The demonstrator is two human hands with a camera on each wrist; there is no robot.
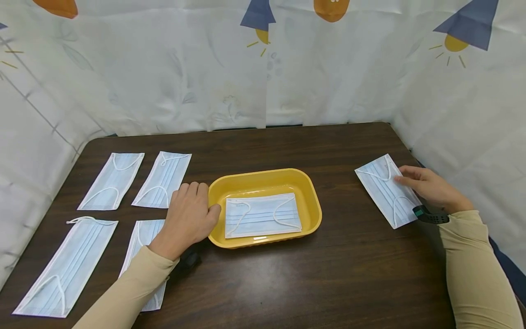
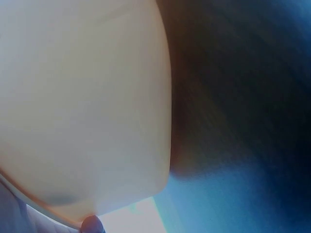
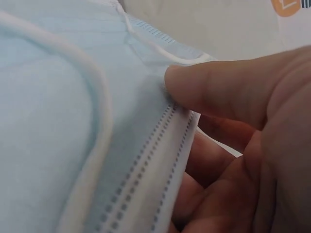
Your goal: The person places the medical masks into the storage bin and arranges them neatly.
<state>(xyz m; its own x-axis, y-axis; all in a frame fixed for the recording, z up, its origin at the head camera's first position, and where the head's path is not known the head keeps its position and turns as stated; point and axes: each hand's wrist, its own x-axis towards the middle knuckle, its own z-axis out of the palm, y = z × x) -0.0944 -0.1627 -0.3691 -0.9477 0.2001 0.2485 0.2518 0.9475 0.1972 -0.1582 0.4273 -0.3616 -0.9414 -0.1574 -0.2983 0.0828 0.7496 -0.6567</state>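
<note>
My left hand (image 1: 189, 217) grips the left rim of a yellow tray (image 1: 315, 212), thumb at the rim and fingers curled over the edge. One light-blue face mask (image 1: 259, 219) lies flat inside, its white ear loops on top. Off to the right, my right hand (image 1: 431, 185) pinches another face mask (image 1: 380, 185) by its long edge. The right wrist view has the thumb (image 3: 214, 90) on top of this mask (image 3: 131, 97) and curled fingers below. A pale, blurred surface fills much of the left wrist view, a fingertip at its lower edge.
Left of the tray, several more face masks lie on the dark wooden table (image 1: 263, 292): two at the back (image 1: 113, 180), one in front (image 1: 65, 265) and one partly under my left forearm (image 1: 154, 301). A white printed curtain (image 1: 164, 68) hangs behind the table and along its sides.
</note>
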